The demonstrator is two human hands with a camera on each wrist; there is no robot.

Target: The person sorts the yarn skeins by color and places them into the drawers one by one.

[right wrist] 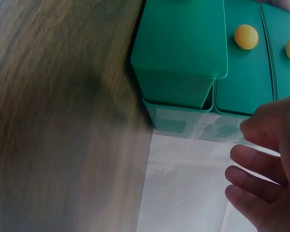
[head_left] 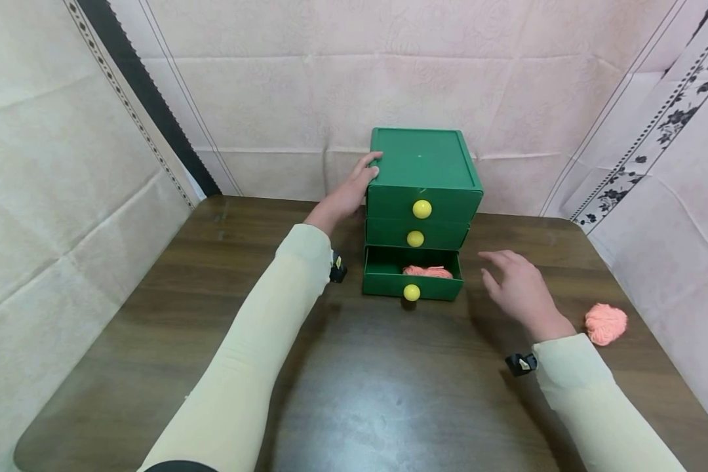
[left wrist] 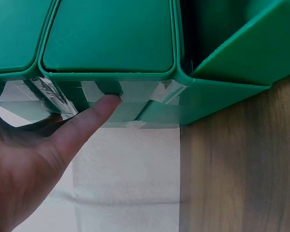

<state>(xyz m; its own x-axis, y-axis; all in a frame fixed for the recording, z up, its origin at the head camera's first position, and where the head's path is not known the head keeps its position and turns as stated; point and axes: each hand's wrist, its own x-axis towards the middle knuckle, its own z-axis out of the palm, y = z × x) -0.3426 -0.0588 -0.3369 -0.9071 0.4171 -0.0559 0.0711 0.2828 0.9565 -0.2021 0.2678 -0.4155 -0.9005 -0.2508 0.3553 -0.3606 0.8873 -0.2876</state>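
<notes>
A green drawer unit (head_left: 425, 160) with three drawers and yellow ball knobs stands at the back of the table. Its bottom drawer (head_left: 383, 283) is pulled out, and pink yarn (head_left: 427, 271) lies inside. The upper two drawers are closed. My left hand (head_left: 351, 190) rests on the unit's left side, fingers at the top edge; in the left wrist view the thumb (left wrist: 89, 118) presses along the taped side wall. Right of the pulled-out drawer, my right hand (head_left: 516, 285) hovers with loosely bent fingers, holding nothing. Beyond it, a ball of pink yarn (head_left: 606, 324) lies on the table.
The brown wooden table (head_left: 212, 367) has a light patterned cloth (head_left: 259, 98) hanging behind and at both sides. A small black wrist camera (head_left: 520, 364) sits under the right cuff, another (head_left: 337, 267) under the left.
</notes>
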